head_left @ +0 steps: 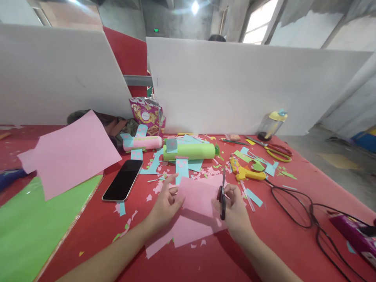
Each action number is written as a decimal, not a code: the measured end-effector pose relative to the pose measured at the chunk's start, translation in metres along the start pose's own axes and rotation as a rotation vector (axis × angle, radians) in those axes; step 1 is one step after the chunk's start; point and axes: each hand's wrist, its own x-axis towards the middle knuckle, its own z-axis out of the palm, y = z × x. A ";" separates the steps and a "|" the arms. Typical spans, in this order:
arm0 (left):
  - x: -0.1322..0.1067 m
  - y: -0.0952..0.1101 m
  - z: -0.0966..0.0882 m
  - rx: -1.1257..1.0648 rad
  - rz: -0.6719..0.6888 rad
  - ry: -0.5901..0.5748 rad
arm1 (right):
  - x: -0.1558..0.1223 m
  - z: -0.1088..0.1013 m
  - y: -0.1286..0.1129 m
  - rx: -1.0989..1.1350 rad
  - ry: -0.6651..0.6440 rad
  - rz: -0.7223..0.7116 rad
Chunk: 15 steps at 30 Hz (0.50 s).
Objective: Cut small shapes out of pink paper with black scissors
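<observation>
My left hand (165,203) pinches the left edge of a small pink paper sheet (197,197), held just above the red table (96,229). My right hand (235,209) is closed around black-handled scissors (222,196), blades pointing up and away at the sheet's right edge. More pink paper (190,233) lies flat under both hands. Beyond the hands lie a green paper tube (190,151) and a pink paper tube (143,142) with blue pieces stuck on.
A black phone (123,180) lies to the left, beside large pink (70,152) and green (35,219) sheets. A yellow glue gun (245,171) with black cord (296,207), red-yellow scissors (277,150), a bottle (270,125), a snack bag (147,113) and paper scraps fill the rest. White boards stand behind.
</observation>
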 end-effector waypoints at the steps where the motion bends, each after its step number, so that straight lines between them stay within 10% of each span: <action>1: 0.000 -0.002 0.001 0.022 0.008 -0.008 | 0.001 -0.001 0.000 -0.008 0.001 -0.003; 7: -0.002 -0.006 0.007 -0.036 -0.071 -0.222 | 0.005 -0.004 0.006 0.028 -0.025 0.015; 15: 0.004 0.005 0.002 -0.138 -0.139 0.078 | -0.004 -0.001 0.004 0.217 -0.181 0.326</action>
